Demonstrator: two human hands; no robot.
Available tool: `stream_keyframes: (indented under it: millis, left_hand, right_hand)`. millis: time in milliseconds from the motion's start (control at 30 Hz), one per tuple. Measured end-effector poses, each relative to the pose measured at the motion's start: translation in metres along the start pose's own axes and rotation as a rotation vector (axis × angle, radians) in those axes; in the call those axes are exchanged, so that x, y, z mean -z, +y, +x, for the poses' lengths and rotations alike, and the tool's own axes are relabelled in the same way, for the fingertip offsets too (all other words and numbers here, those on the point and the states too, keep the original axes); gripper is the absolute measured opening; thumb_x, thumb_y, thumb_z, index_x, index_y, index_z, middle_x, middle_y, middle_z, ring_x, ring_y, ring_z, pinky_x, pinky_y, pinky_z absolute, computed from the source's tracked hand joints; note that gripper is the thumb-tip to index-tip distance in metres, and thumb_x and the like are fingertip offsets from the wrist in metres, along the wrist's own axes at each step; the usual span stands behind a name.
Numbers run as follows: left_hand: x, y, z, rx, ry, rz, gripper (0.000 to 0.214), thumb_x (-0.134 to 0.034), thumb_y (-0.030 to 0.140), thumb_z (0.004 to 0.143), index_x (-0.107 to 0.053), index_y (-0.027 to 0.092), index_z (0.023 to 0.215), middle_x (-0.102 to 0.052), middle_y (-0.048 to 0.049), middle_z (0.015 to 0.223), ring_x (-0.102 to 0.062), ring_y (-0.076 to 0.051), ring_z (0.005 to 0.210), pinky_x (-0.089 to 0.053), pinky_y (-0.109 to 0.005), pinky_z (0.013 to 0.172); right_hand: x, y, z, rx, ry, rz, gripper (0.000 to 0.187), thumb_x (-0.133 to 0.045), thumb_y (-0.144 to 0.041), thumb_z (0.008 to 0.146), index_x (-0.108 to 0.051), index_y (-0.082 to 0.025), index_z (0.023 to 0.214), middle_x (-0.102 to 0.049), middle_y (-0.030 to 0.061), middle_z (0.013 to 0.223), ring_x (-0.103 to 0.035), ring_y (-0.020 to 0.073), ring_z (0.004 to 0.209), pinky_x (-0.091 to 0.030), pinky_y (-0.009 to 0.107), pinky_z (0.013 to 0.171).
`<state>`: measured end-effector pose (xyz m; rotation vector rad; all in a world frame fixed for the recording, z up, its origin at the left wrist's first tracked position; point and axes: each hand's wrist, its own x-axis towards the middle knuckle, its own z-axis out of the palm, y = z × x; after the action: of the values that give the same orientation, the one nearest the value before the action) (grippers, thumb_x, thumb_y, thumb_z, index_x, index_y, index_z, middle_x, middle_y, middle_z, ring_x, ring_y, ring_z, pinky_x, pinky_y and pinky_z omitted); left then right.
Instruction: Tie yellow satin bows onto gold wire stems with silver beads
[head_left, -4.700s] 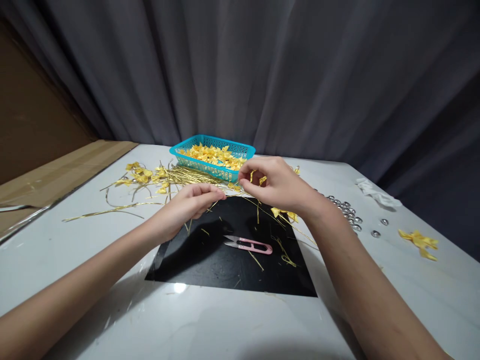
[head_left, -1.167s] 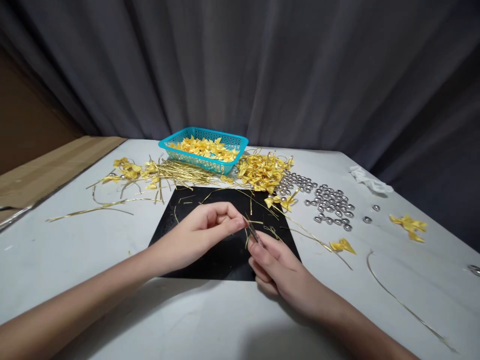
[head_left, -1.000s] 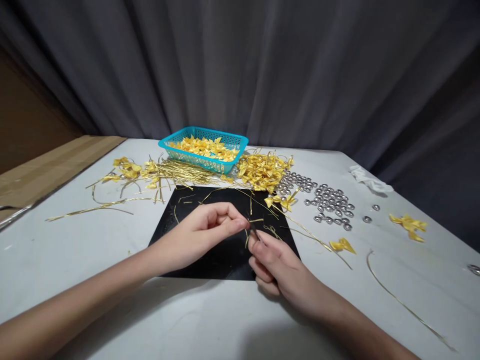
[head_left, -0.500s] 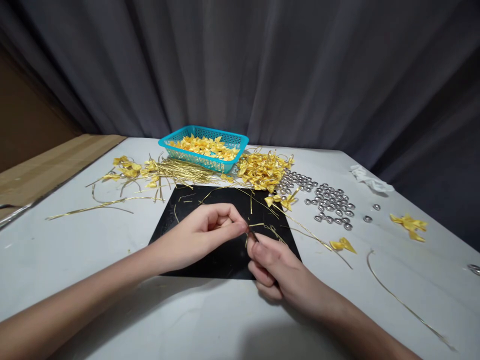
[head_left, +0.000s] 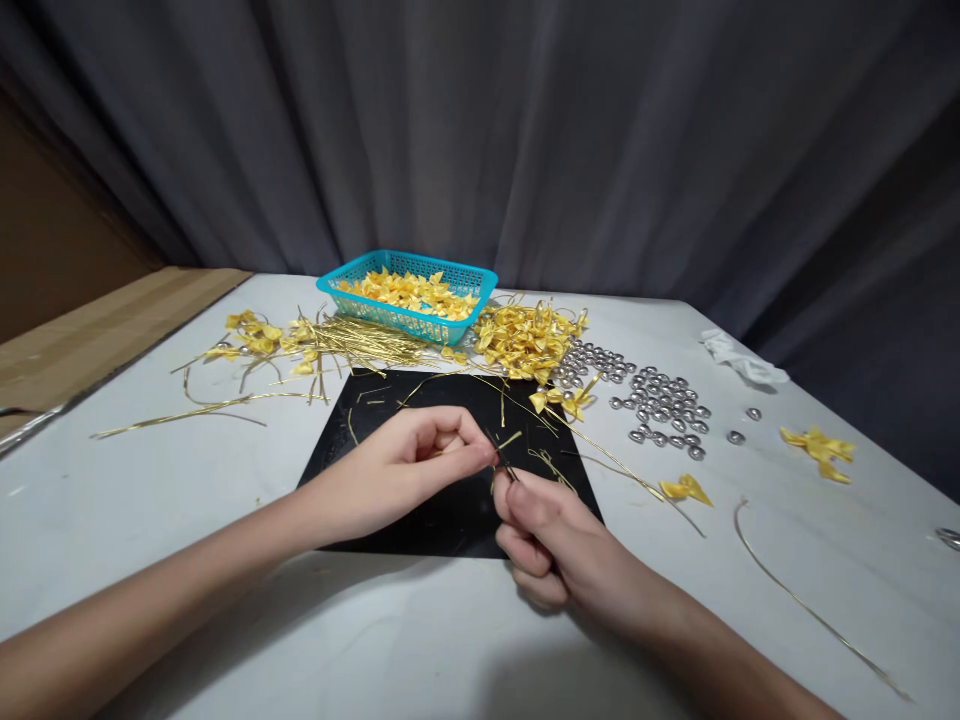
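Observation:
My left hand is closed in a pinch over the black mat. A short gold cord end sticks out at its fingertips; the rest of that cord is hidden. Fingertip to fingertip with it, my right hand is closed, its thumb pressed on the bent forefinger. A thin dark stick-like thing runs from the right hand's grip to the left fingertips; its kind is too small to tell. Cut gold cord bits lie on the mat beyond the right hand.
A turquoise basket of yellow ribbon bows stands at the back. Beside it are a pile of gold cords, a heap of corded bows and many silver beads. Loose bows and a long cord lie at right.
The short gold cord end at my fingertips has swung from lying sideways to pointing up and away. More of the thin dark thing shows. Both hands stay nearly in place.

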<state>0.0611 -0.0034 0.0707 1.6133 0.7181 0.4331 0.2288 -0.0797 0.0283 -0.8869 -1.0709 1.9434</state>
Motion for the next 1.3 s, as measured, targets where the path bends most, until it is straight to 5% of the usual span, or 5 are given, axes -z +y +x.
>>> stream_keyframes:
  millis: [1300]
  left_hand:
    - [0.0050,0.0027,0.0000,0.021,-0.032,0.072,0.029,-0.052,0.043,0.084,-0.051,0.017,0.070,-0.041,0.0042,0.063,-0.033,-0.011,0.059,-0.026,-0.026,0.056]
  right_hand:
    - [0.0000,-0.0046,-0.0007,0.023,0.012,0.012,0.042,-0.049,-0.056,0.086,-0.030,-0.021,0.073,-0.025,-0.0123,0.050,-0.013,0.0006,0.035,-0.009,0.016,0.035]
